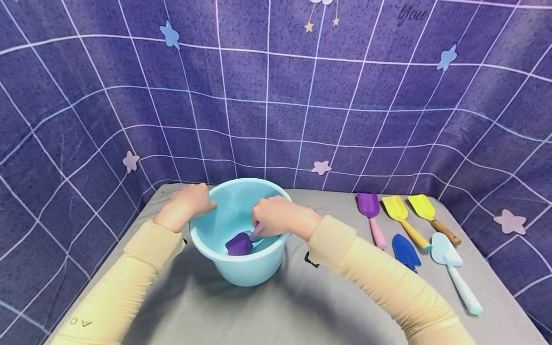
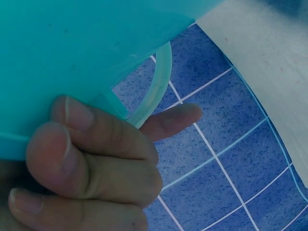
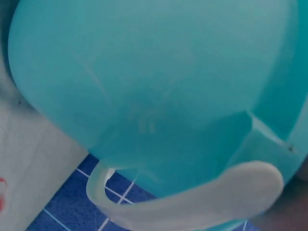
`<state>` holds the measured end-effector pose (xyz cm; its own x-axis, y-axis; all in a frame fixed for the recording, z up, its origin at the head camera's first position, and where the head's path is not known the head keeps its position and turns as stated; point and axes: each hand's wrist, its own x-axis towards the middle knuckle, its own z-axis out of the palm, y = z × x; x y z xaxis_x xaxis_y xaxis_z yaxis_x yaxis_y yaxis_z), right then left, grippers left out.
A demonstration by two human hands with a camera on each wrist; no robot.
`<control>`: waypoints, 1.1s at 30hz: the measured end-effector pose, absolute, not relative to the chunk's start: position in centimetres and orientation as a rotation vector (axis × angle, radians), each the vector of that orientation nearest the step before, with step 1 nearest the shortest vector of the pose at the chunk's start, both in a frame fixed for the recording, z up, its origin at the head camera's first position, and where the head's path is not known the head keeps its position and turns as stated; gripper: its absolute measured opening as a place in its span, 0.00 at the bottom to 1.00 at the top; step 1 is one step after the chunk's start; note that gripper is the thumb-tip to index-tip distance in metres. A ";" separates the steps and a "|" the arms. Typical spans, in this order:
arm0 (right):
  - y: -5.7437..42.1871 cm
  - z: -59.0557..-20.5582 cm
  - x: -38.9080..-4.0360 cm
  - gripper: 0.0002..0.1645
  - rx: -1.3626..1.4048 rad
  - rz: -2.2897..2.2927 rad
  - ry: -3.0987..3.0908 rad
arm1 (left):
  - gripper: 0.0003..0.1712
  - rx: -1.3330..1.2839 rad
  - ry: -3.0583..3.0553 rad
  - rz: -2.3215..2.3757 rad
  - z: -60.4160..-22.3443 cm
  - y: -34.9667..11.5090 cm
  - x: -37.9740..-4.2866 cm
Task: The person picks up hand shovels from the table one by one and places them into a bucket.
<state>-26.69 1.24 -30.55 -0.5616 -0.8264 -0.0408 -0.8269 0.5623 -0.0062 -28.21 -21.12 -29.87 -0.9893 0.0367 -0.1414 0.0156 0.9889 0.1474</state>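
A light blue bucket (image 1: 247, 273) stands on the grey surface, its open top toward me. On its left rim, my left hand (image 1: 191, 199) grips the edge; the left wrist view shows several curled fingers (image 2: 115, 173) against the bucket wall. My right hand (image 1: 273, 215) reaches over the right rim and holds a toy shovel by its pinkish-purple handle (image 1: 257, 232). The shovel's purple blade (image 1: 239, 244) is down inside the bucket. In the right wrist view, the bucket's pale carrying handle (image 3: 192, 207) hangs along the wall, with most of that hand out of sight.
Right of the bucket lie a purple shovel with pink handle (image 1: 369, 206), two yellow shovels (image 1: 396, 208) (image 1: 422, 207), a dark blue trowel blade (image 1: 406, 251) and a pale blue trowel (image 1: 447, 250). A purple grid-patterned cloth (image 1: 284, 120) hangs behind and at both sides.
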 end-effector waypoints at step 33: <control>-0.8 -32.4 -26.8 0.17 -1.335 0.198 2.741 | 0.14 0.037 2.995 0.218 -29.9 -21.3 -28.3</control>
<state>-26.79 -0.81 -32.36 -0.6152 -0.7768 -0.1345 -0.7881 0.6105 0.0784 -28.31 -21.28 -29.91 -0.9901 0.0344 -0.1361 0.0143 0.9892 0.1456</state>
